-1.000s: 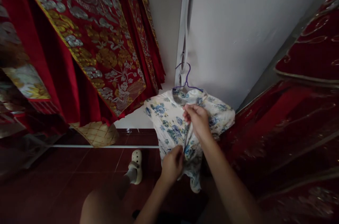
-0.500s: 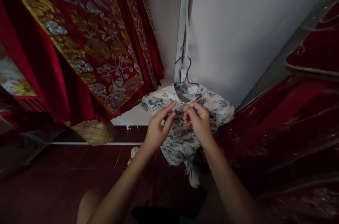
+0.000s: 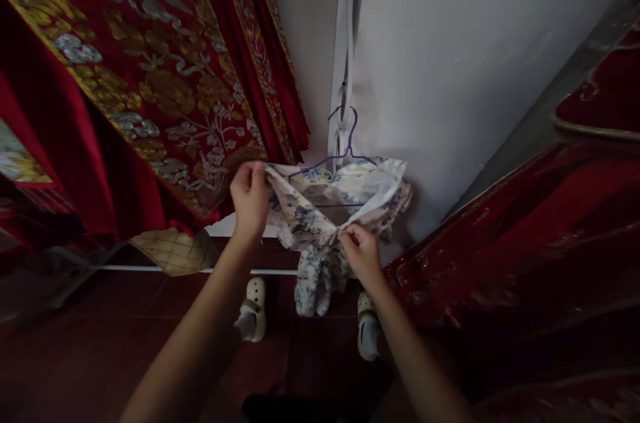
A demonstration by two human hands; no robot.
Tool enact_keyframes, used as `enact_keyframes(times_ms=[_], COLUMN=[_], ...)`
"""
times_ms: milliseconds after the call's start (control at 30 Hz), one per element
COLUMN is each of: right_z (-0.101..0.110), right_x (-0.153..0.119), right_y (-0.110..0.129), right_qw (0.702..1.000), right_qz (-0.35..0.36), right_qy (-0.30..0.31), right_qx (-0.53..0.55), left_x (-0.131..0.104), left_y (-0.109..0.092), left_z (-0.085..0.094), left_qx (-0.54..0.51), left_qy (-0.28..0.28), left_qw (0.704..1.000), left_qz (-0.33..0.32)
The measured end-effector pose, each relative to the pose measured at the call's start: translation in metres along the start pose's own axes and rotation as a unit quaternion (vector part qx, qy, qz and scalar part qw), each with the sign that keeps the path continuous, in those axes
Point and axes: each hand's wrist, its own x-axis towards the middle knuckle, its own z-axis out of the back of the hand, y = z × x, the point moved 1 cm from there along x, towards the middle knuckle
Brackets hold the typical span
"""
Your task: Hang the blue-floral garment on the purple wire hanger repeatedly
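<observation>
Red embroidered hanging (image 3: 155,56) draped beyond my left hand (image 3: 250,199); the floral shirt (image 3: 313,263) hung between it and my right hand (image 3: 363,253). The purple wire hanger (image 3: 354,129) rose above my right. Spreading the neckline, my left pinched its edge, my right its front; further pulling demanded firm pinches.
</observation>
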Motion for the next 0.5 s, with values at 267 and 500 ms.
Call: enact_keyframes(times_ms=[267, 500], right_z=[0.004, 0.046], right_x=[-0.027, -0.098], right_y=[0.003, -0.068], right_qw=[0.995, 0.937], right_qz=[-0.066, -0.223], right_qy=[0.003, -0.219], right_qx=[0.075, 0.159], left_x=[-0.052, -0.14], left_y=[0.08, 0.069], left_z=[0.026, 0.017], left_qx=[-0.261, -0.302], left_qy=[-0.124, -0.022], left_qw=[0.849, 0.798], left_qz=[0.442, 0.521])
